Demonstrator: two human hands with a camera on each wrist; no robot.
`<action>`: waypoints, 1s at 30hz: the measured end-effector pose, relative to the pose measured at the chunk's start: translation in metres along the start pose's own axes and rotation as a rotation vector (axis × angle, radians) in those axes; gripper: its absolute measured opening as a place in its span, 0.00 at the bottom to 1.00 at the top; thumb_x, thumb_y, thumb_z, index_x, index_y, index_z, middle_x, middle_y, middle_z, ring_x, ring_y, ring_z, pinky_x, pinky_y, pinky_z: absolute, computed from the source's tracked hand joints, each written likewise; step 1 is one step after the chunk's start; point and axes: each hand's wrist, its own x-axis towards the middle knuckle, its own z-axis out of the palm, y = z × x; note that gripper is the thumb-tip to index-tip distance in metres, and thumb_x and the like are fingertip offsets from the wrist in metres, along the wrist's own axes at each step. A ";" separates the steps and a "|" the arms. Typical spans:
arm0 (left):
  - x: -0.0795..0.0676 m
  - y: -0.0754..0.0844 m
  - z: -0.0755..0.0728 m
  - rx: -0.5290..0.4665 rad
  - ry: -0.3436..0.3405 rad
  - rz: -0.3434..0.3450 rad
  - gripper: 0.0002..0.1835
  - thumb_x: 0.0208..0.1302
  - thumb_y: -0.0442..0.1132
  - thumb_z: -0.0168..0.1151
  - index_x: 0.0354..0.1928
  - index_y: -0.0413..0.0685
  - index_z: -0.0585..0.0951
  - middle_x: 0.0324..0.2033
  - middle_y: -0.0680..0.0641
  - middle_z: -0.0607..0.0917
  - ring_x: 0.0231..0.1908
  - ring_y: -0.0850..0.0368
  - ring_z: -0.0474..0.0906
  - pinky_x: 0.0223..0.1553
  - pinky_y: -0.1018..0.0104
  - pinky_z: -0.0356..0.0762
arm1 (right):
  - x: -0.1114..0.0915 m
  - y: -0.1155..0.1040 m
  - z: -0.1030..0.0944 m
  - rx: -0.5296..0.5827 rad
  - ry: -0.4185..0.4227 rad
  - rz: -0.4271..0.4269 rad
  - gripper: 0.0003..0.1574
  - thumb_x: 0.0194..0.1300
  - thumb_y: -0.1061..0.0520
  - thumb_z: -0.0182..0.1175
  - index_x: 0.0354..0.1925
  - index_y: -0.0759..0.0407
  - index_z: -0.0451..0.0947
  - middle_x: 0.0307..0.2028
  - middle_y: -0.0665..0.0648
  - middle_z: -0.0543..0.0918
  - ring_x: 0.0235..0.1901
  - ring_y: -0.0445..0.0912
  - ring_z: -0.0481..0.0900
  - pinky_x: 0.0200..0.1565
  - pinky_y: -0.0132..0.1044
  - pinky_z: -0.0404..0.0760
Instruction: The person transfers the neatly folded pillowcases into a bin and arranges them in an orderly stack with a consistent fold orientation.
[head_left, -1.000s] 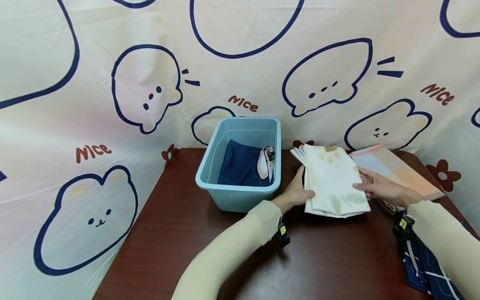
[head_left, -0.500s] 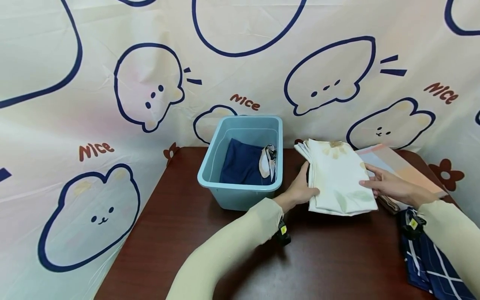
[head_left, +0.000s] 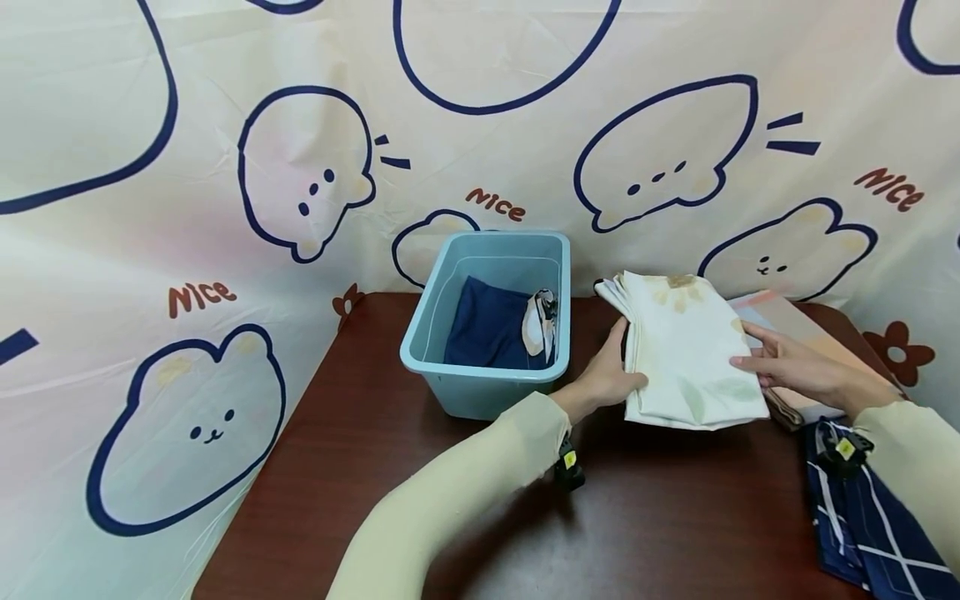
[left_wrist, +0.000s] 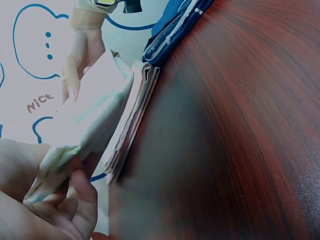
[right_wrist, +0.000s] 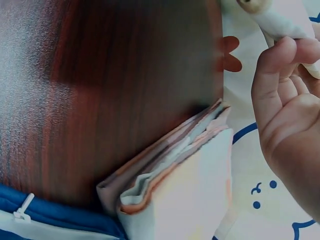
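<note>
Pinching folded white cloth (head_left: 690, 354) with left hand (head_left: 603, 381) and right hand (head_left: 798, 367), both half closed | above tabletop (head_left: 637, 517), toward far edge, beside blue bin (head_left: 483, 396) | readable on backdrop (head_left: 517, 158): "Nice"

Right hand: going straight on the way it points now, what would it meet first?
The white cloth, whose edge the right hand is holding. Past that, the bin looks roughly in line, though depth is unclear from the head view.

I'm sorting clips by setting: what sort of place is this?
Probably an indoor tabletop corner, perhaps dressed for filming: a reddish-brown table backed by a creased sheet printed with cartoon shapes, with a light-blue bin standing on the table.
</note>
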 end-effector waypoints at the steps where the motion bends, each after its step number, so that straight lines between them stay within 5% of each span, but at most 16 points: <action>1: -0.001 0.001 0.000 0.000 -0.004 0.001 0.51 0.68 0.33 0.62 0.81 0.67 0.43 0.79 0.50 0.56 0.40 0.52 0.77 0.38 0.62 0.72 | -0.001 -0.001 -0.001 -0.007 -0.001 0.001 0.55 0.80 0.51 0.49 0.79 0.57 0.19 0.32 0.49 0.78 0.27 0.41 0.76 0.36 0.38 0.80; 6: -0.002 0.005 -0.002 0.005 -0.021 0.006 0.50 0.68 0.32 0.61 0.81 0.69 0.42 0.79 0.50 0.57 0.20 0.54 0.66 0.29 0.63 0.67 | -0.005 -0.007 -0.004 -0.067 0.007 0.007 0.56 0.80 0.49 0.49 0.79 0.54 0.17 0.39 0.51 0.79 0.35 0.40 0.81 0.41 0.35 0.81; 10: -0.005 0.011 -0.004 0.035 -0.027 0.021 0.51 0.69 0.34 0.62 0.81 0.69 0.42 0.79 0.51 0.58 0.31 0.56 0.76 0.36 0.65 0.73 | -0.009 -0.011 -0.005 -0.090 0.025 0.014 0.56 0.80 0.48 0.50 0.79 0.55 0.18 0.48 0.53 0.81 0.40 0.40 0.84 0.43 0.36 0.83; 13: -0.007 0.015 -0.006 0.041 -0.033 0.038 0.51 0.68 0.35 0.63 0.81 0.67 0.42 0.78 0.50 0.59 0.44 0.57 0.80 0.44 0.66 0.75 | -0.012 -0.015 -0.005 -0.077 0.027 0.016 0.56 0.80 0.49 0.50 0.79 0.57 0.18 0.42 0.51 0.80 0.35 0.41 0.83 0.41 0.37 0.83; 21: -0.011 0.021 -0.012 0.045 -0.023 0.064 0.51 0.68 0.35 0.63 0.81 0.67 0.42 0.76 0.48 0.63 0.33 0.60 0.79 0.41 0.68 0.76 | -0.015 -0.026 -0.007 -0.074 0.047 -0.031 0.52 0.80 0.51 0.51 0.81 0.60 0.27 0.38 0.48 0.86 0.31 0.44 0.84 0.37 0.38 0.85; 30: -0.017 0.026 -0.020 0.050 -0.030 0.101 0.51 0.68 0.35 0.63 0.81 0.66 0.41 0.73 0.44 0.68 0.42 0.59 0.83 0.42 0.70 0.78 | -0.015 -0.033 -0.009 -0.022 0.001 -0.110 0.48 0.80 0.58 0.48 0.81 0.56 0.29 0.42 0.46 0.88 0.35 0.47 0.89 0.37 0.42 0.87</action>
